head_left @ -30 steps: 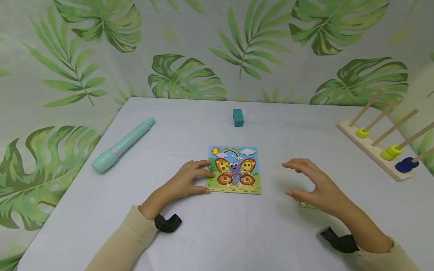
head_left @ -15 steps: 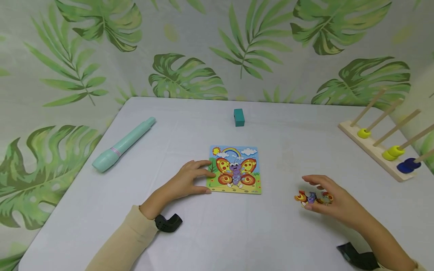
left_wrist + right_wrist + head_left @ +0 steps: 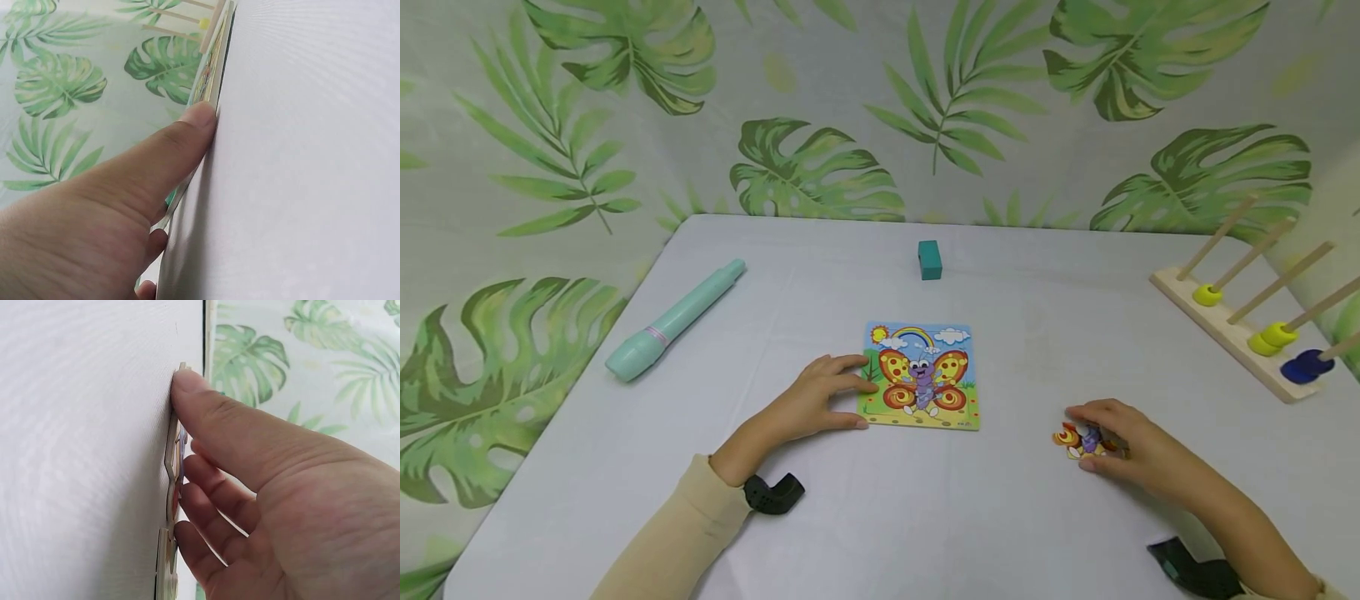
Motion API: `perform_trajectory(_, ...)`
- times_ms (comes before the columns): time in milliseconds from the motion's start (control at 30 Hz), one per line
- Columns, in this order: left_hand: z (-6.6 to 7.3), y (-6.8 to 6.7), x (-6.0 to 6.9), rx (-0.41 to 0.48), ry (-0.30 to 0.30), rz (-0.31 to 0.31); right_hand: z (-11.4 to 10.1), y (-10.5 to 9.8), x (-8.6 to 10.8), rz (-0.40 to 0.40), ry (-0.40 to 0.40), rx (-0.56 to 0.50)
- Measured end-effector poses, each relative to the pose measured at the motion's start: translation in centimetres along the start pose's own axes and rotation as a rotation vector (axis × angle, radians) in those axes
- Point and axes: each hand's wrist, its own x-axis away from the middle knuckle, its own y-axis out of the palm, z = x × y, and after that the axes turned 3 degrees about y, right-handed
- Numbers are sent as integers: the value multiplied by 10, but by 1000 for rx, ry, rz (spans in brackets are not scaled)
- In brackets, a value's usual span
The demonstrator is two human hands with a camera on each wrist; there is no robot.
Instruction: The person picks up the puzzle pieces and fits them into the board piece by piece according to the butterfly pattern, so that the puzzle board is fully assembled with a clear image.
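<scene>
A square butterfly puzzle board [image 3: 936,342] lies flat on the white table. My left hand [image 3: 808,400] rests at its left side, fingertips on the left edge and thumb against the front left corner. In the left wrist view the thumb [image 3: 187,128] touches the board's edge. To the right, my right hand [image 3: 1138,446] has thumb and index finger around a small group of loose butterfly puzzle pieces [image 3: 1070,437], orange and purple, partly hidden by the hand. The right wrist view shows the thumb [image 3: 190,384] on one end of the pieces [image 3: 172,456] and the curled fingers along them.
A mint-green microphone-shaped object [image 3: 677,321] lies at the left. Near the back stands a teal block [image 3: 929,260]. At the right is a wooden peg stand [image 3: 1225,337] with yellow and blue beads. A leaf-print cloth [image 3: 820,67] hangs behind the table.
My right hand has moved right and toward me, down to the loose pieces, and its thumb and index finger have closed in around them. The left hand stays at the board.
</scene>
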Motion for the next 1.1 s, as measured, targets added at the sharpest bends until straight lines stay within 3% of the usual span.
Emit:
perform_trajectory(333,0,1,0,0,3,7,-5,0,-3,2,-26,76)
perform_trajectory(567,-1,1,0,-5,5,9,-17,-3,-11,25,-34,33)
perform_trajectory(833,-2,1,-1,-10,6,9,-56,0,-38,139,-111,-50)
perform_trajectory(1100,-3,2,0,-9,0,2,-93,23,-73,179,-145,-145)
